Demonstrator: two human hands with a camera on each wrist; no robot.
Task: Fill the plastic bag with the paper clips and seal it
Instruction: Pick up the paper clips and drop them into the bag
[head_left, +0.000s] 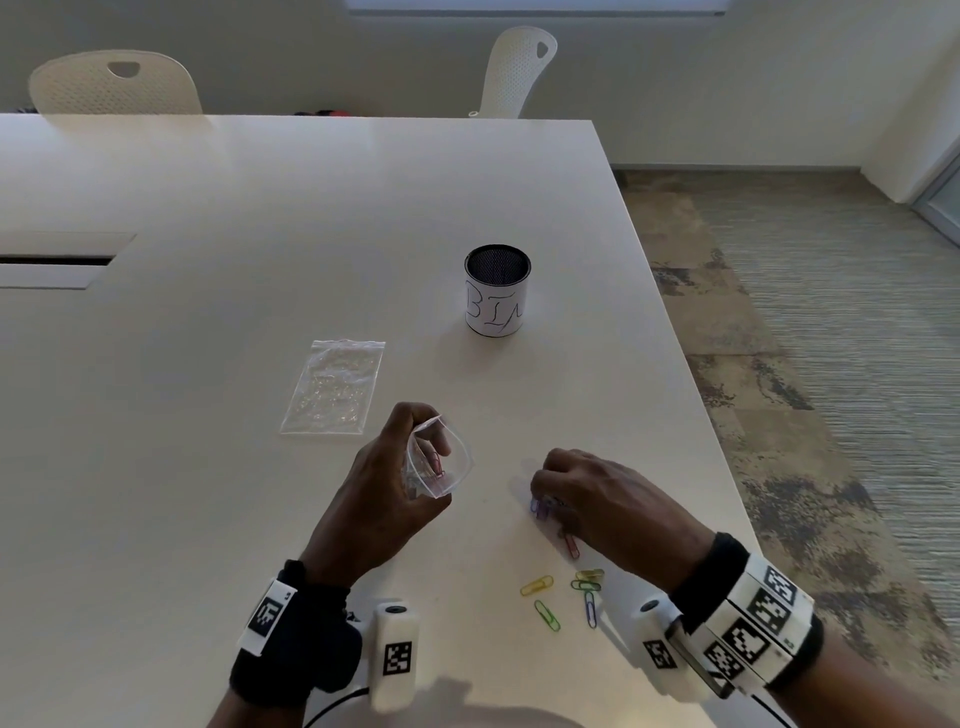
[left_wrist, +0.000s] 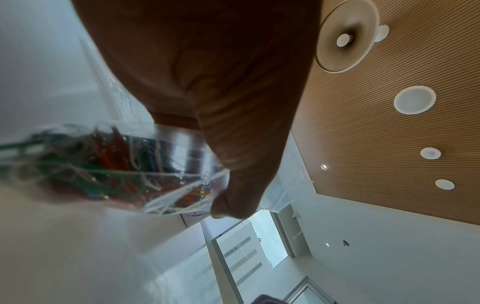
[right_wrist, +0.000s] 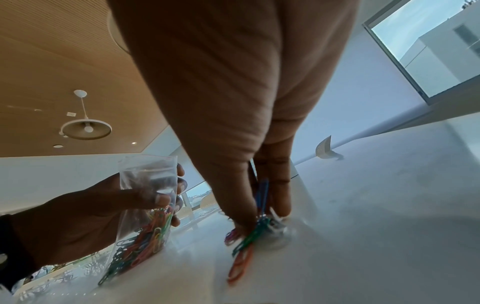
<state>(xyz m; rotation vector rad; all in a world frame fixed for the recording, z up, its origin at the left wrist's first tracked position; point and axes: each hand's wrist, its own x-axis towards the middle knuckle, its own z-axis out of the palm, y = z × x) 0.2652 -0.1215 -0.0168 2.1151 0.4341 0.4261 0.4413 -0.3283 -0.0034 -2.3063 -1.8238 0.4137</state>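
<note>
Loose paper clips (head_left: 566, 592) lie closest to me on the white table (head_left: 260, 208), a yellow, two green and a blue one scattered just behind my right hand (head_left: 597, 499), toward my wrist. An orange clip (head_left: 571, 545) lies under the heel of that hand, its long axis pointing back toward me. My right fingertips (right_wrist: 281, 205) are pressed down on the table and pinching a small bunch of clips (right_wrist: 254, 230), blue, green, pink and white, gathered between thumb and fingers.

To the left of those fingers, near but not touching, my left hand (head_left: 395, 483) grips the plastic bag (head_left: 441, 457) upright, fingers curled round its upper part. Its mouth stands open and faces up and slightly toward my right hand. In the right wrist view the bag (right_wrist: 145, 205) is already partly full of coloured clips (right_wrist: 145, 232), its bottom resting on or just above the table; I cannot tell which.

As I judge it, the coming move turns on this: the bunch must rise and travel left to the bag's mouth, which lies above and beside my right fingers, so the right hand carries while the left only holds the opening wide.

Beyond my left fingers a second clear bag (head_left: 335, 387) lies flat. Farther off stands a mesh cup (head_left: 497, 291) wrapped in a paper label.
</note>
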